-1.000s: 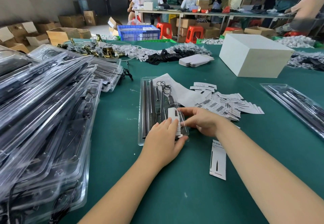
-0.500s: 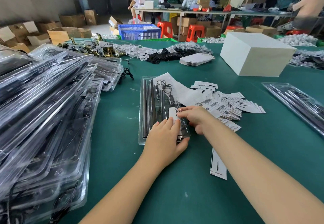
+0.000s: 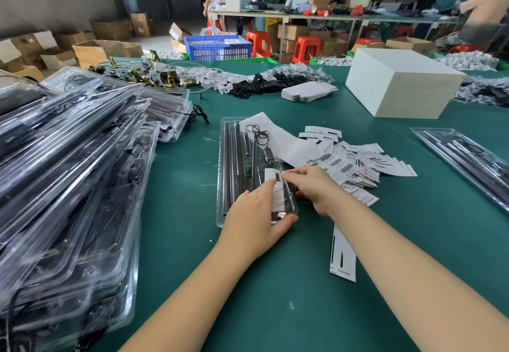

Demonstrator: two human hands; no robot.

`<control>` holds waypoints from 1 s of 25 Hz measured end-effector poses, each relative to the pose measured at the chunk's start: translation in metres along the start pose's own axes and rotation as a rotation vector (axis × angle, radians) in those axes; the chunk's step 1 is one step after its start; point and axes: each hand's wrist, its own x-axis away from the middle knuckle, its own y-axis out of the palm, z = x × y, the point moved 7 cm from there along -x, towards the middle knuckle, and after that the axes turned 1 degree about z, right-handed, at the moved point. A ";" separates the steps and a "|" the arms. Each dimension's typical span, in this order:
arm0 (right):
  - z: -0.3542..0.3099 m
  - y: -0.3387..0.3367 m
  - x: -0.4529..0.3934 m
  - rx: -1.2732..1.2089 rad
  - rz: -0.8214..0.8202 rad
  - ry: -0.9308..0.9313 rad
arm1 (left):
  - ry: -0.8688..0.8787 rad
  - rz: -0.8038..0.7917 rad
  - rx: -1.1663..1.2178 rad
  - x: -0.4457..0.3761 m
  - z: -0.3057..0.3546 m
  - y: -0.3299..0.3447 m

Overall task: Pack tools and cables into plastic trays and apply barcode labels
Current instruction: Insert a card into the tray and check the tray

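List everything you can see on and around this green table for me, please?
Plastic tray: one, clear, table centre, holding dark rods and a black cable.
Label: one, white, on the tray's near end, under both hands.
Barcode labels: a loose pile, white, right of the tray.
Label strip: one, white, near the right forearm.
Packed trays: a big stack, clear, left side.
Second tray: one, clear, right edge.
Box: one, white, far right.
Flat cartons: small stack, white, far centre.
Crate: one, blue, beyond the table.
Stools: several, red, background.
Left hand: on the tray's near end, fingertips on the label.
Right hand: pinches the label's right edge.
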 end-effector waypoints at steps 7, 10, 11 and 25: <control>-0.001 0.000 0.009 0.001 -0.133 -0.025 | -0.073 -0.077 0.164 0.001 -0.016 -0.008; 0.000 -0.001 0.010 0.002 -0.149 -0.042 | -0.083 -0.090 0.189 0.000 -0.018 -0.007; -0.001 -0.001 0.010 0.003 -0.142 -0.055 | -0.081 -0.090 0.182 0.000 -0.018 -0.007; 0.013 -0.014 0.016 -0.427 -0.167 0.189 | -0.019 -0.068 0.064 -0.002 -0.017 -0.004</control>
